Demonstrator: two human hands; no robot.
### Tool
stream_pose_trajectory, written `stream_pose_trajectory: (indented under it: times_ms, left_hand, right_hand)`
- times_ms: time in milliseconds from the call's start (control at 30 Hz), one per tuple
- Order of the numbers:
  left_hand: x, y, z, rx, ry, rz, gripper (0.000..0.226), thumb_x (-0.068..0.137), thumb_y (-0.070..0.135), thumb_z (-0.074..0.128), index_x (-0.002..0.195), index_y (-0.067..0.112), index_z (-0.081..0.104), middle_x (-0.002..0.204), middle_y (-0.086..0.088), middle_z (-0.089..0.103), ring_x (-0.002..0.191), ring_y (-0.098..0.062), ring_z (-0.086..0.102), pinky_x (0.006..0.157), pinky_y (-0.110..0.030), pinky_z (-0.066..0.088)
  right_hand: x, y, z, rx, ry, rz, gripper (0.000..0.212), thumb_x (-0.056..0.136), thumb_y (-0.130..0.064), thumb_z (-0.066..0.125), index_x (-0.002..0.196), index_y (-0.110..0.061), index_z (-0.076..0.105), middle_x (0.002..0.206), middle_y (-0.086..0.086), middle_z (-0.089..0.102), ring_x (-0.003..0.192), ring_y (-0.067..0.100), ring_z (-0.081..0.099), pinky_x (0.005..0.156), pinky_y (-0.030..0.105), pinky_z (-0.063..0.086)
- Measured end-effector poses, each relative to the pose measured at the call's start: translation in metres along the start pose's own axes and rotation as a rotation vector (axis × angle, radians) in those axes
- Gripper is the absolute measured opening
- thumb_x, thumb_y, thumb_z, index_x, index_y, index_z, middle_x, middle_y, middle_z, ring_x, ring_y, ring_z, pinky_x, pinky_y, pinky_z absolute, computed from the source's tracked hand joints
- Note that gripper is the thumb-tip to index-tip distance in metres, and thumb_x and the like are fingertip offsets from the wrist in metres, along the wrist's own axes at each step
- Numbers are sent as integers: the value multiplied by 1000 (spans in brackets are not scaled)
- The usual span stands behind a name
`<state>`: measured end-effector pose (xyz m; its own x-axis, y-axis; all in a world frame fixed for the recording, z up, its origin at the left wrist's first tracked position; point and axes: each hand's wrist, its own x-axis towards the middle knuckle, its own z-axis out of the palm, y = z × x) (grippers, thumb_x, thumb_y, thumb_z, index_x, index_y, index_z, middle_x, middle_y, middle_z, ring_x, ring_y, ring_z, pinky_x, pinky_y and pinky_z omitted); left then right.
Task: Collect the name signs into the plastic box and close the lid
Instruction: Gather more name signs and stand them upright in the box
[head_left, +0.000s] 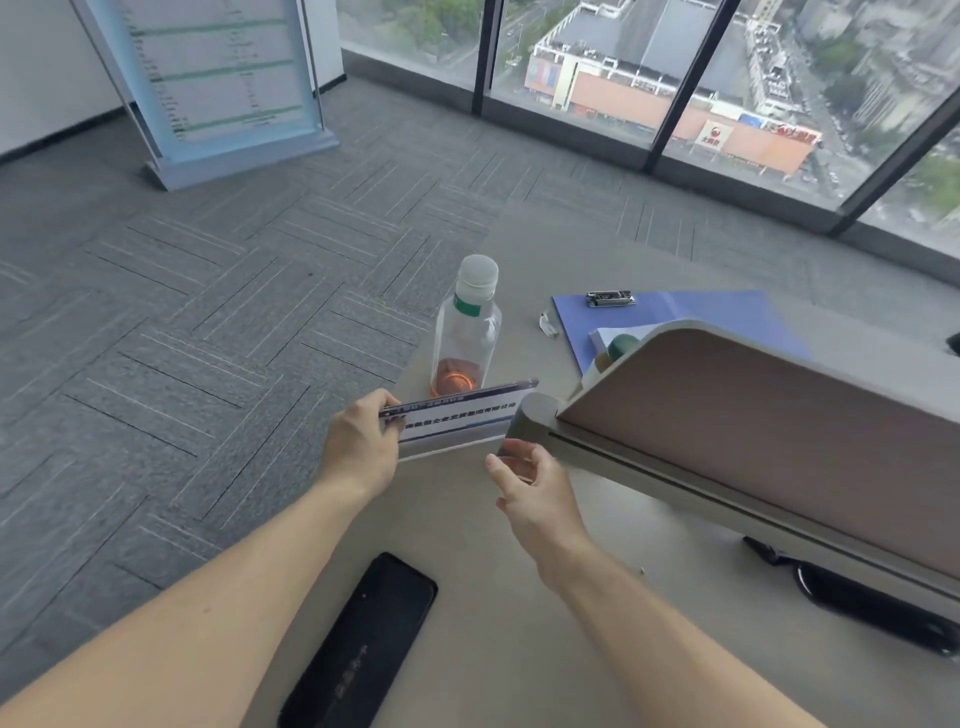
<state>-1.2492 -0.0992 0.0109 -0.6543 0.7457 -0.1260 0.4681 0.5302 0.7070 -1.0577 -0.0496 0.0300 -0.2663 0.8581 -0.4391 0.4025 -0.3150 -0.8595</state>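
A clear acrylic name sign (460, 415) with a white and blue printed card stands at the desk's left edge, just in front of a bottle. My left hand (361, 441) grips its left end between thumb and fingers. My right hand (524, 480) hovers by the sign's right end, fingers apart, holding nothing. The sign's right end sits against the rounded end of the desk partition (532, 415). No plastic box is in view.
A nearly empty clear bottle (467, 332) stands right behind the sign. A blue clipboard (675, 312) lies beyond the beige partition panel (753, 426). A black phone-like slab (363, 639) lies on the desk (493, 597) near me. Carpet floor drops off to the left.
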Motion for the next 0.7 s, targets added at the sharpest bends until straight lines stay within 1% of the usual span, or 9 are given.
stream_pose_trajectory:
  times_ms: [67,200,300,367,467,533,567,633,700]
  left_hand:
    - [-7,-8,-5,-9,2,63,11,99,21,61,89,18,64,72,-2,71,67,-26,66,51,-26,42]
    - [-25,-22,-34,-23,50,148,15,100,27,60,87,21,64,69,1,73,71,-24,73,60,-32,54]
    - [-40,-23,-70,8,71,222,10,98,29,61,89,26,64,72,9,73,69,-7,71,53,-9,44]
    - [-51,-15,-97,12,68,255,6,97,29,61,92,29,64,75,12,73,69,2,67,50,-5,39]
    - [-64,2,-129,-30,11,296,5,95,32,63,91,34,65,69,12,74,48,-3,60,44,-13,42]
    - [-73,20,-142,-53,-61,324,10,97,40,61,96,31,66,74,5,76,39,-23,52,42,-30,44]
    - [-78,32,-147,-61,-89,344,14,97,42,59,99,31,66,74,2,77,38,-27,47,43,-31,43]
    - [-93,62,-152,-104,-105,379,11,98,39,60,97,31,67,71,6,76,36,-9,38,44,-23,36]
    - [-113,98,-156,-92,-92,408,8,97,32,62,92,32,69,67,18,74,38,3,48,44,-15,38]
  right_hand:
    - [4,3,2,4,7,11,35,93,-33,69,125,-21,62,111,-5,69,105,7,64,100,42,54]
    - [4,-1,2,-7,21,10,42,91,-32,70,130,-20,59,116,-4,68,109,10,64,102,43,53]
    - [-2,-11,-1,-8,28,-20,44,91,-27,71,132,-19,56,121,-8,63,116,11,61,106,36,49]
    - [-11,-21,-7,-9,36,-69,45,92,-23,71,134,-20,54,118,-12,59,117,11,60,102,28,47]
    - [-30,-41,-19,30,0,-169,39,94,-18,69,131,-24,56,120,-14,61,107,-3,61,90,13,48]
    - [-47,-57,-31,23,-8,-251,27,96,-18,67,121,-27,62,118,-8,69,104,-7,63,92,16,52]
    - [-57,-64,-40,28,-6,-292,20,96,-17,66,116,-23,65,114,-1,73,102,-4,66,91,18,53]
    - [-80,-78,-63,47,6,-358,9,98,-14,62,106,-13,67,101,7,77,90,4,70,79,16,53]
    - [-105,-88,-91,48,49,-414,7,99,-17,61,100,-14,67,93,5,77,88,16,73,77,24,53]
